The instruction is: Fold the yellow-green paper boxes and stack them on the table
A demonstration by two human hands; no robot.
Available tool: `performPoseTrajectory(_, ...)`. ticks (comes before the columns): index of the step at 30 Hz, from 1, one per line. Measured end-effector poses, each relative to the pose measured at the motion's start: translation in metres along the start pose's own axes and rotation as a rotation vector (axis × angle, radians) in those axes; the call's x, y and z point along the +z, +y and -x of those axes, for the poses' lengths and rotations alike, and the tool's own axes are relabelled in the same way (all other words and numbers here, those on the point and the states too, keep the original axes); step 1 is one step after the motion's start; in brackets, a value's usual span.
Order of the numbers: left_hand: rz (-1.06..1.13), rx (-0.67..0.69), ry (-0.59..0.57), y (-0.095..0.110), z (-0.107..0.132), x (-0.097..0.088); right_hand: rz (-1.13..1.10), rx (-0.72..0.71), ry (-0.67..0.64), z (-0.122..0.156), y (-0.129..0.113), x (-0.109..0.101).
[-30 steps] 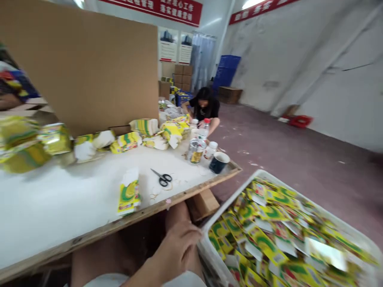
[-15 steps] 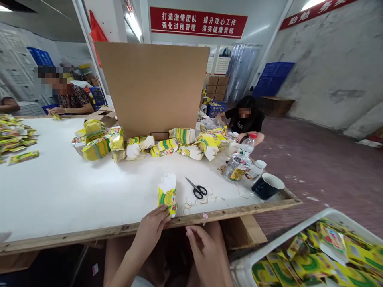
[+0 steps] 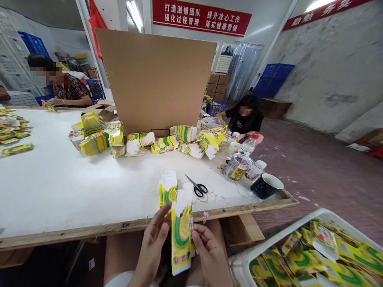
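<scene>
My left hand (image 3: pixel 153 241) and my right hand (image 3: pixel 209 249) hold a yellow-green packet (image 3: pixel 181 239) upright between them, just below the table's wooden front edge (image 3: pixel 89 231). Left fingers press its left side, right fingers pinch its right side. A stack of the same packets (image 3: pixel 168 191) stands on the white table top right behind it. Black scissors (image 3: pixel 196 187) and rubber bands (image 3: pixel 209 195) lie a little further right.
A white crate (image 3: pixel 239 265) full of packets sits at my lower right. Bundles of packets (image 3: pixel 95 139) line a tall cardboard sheet (image 3: pixel 155 79). A dark mug (image 3: pixel 266 185), jar (image 3: pixel 236 167) and bottle (image 3: pixel 247 146) stand at the table's right end. Two other people work at the far sides.
The view swung from the crate to the table. My left hand reached the stack, and now both hands hold one packet lifted off it toward me.
</scene>
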State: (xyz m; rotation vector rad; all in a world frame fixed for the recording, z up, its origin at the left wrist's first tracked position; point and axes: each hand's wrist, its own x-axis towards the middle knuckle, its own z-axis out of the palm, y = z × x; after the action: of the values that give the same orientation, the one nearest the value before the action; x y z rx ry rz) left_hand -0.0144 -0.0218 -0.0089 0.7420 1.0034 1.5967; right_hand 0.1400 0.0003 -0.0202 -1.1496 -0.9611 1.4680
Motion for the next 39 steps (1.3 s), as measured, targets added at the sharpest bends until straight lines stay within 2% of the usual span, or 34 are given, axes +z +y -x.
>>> performPoseTrajectory(2, 0.196, -0.235, -0.101, 0.007, -0.002, 0.006, -0.061, -0.013, 0.001, 0.005, 0.006, 0.003)
performPoseTrajectory(3, 0.263, -0.311, -0.170, 0.009, -0.002, 0.008, -0.078, -0.019, -0.001, 0.006, 0.008, 0.005)
performPoseTrajectory(5, 0.349, -0.371, -0.286, 0.014, 0.001, 0.012, -0.091, -0.028, 0.003, 0.008, 0.009, 0.008)
performPoseTrajectory(8, 0.394, -0.373, -0.342, 0.015, 0.004, 0.015, -0.104, -0.032, 0.019, 0.010, 0.008, 0.010)
performPoseTrajectory(13, 0.407, -0.391, -0.325, 0.013, 0.004, 0.015, -0.091, -0.048, 0.014, 0.017, -0.005, 0.011)
performPoseTrajectory(16, 0.383, -0.373, -0.257, 0.010, 0.003, 0.018, 0.031, -0.067, -0.035, 0.023, -0.015, 0.011)
performPoseTrajectory(20, 0.264, -0.315, -0.129, 0.000, 0.002, 0.022, 0.197, -0.068, -0.047, 0.027, -0.017, 0.011)
performPoseTrajectory(25, -0.016, -0.189, -0.101, -0.005, 0.002, 0.019, 0.279, -0.131, 0.020, 0.025, -0.015, 0.006)
performPoseTrajectory(27, -0.095, -0.140, -0.145, 0.000, 0.003, 0.016, 0.273, -0.186, -0.005, 0.023, -0.019, 0.002)
performPoseTrajectory(29, -0.148, -0.139, -0.241, 0.007, 0.004, 0.012, 0.232, -0.236, -0.073, 0.021, -0.026, -0.004)
performPoseTrajectory(32, -0.172, -0.203, -0.363, 0.017, 0.005, 0.009, 0.194, -0.225, -0.219, 0.019, -0.036, -0.015)
performPoseTrajectory(34, -0.111, -0.277, -0.412, 0.022, 0.006, 0.008, 0.228, -0.186, -0.286, 0.018, -0.041, -0.022)
performPoseTrajectory(39, 0.057, -0.398, -0.450, 0.022, 0.010, 0.011, 0.402, -0.228, -0.272, 0.016, -0.049, -0.027)
